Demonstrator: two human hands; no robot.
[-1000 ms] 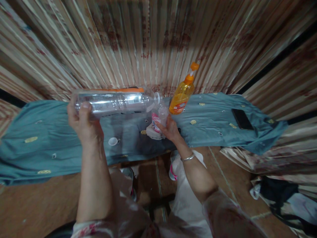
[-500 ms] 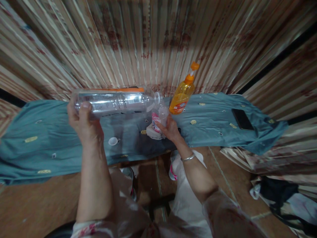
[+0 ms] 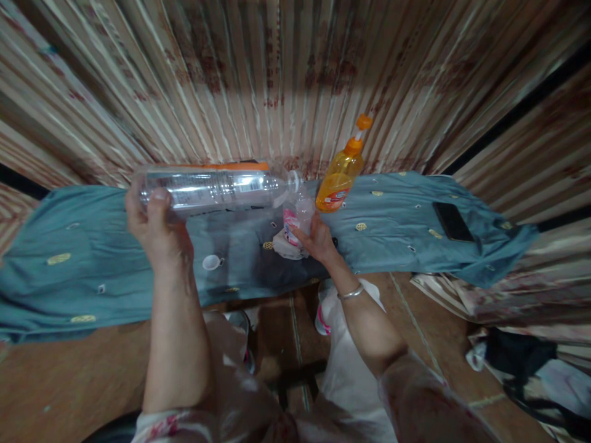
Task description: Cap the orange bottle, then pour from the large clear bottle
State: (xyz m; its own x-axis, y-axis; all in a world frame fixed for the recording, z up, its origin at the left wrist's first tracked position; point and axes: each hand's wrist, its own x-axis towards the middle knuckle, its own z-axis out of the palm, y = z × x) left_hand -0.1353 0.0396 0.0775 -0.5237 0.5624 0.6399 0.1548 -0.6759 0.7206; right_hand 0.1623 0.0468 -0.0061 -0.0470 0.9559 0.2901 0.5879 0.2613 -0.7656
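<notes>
My left hand (image 3: 157, 221) is closed round the base end of a large clear plastic bottle (image 3: 217, 189) with an orange strip along it. The bottle lies nearly level in the air, its neck pointing right. Its mouth is at the top of a small clear bottle (image 3: 292, 223) with a pink and white label; I cannot tell whether the two touch. Wrapped round the small bottle's right side is my right hand (image 3: 317, 237), holding it upright. Whitish crumpled material surrounds its base. Just behind my right hand stands a pump bottle (image 3: 337, 183) of orange liquid.
A teal patterned cloth (image 3: 388, 246) covers the narrow table. On it are a white cap (image 3: 211, 263) at left of centre and a black phone (image 3: 452, 221) at the right. A pleated curtain (image 3: 231, 80) hangs close behind. Dark fabric (image 3: 519, 354) lies on the floor at right.
</notes>
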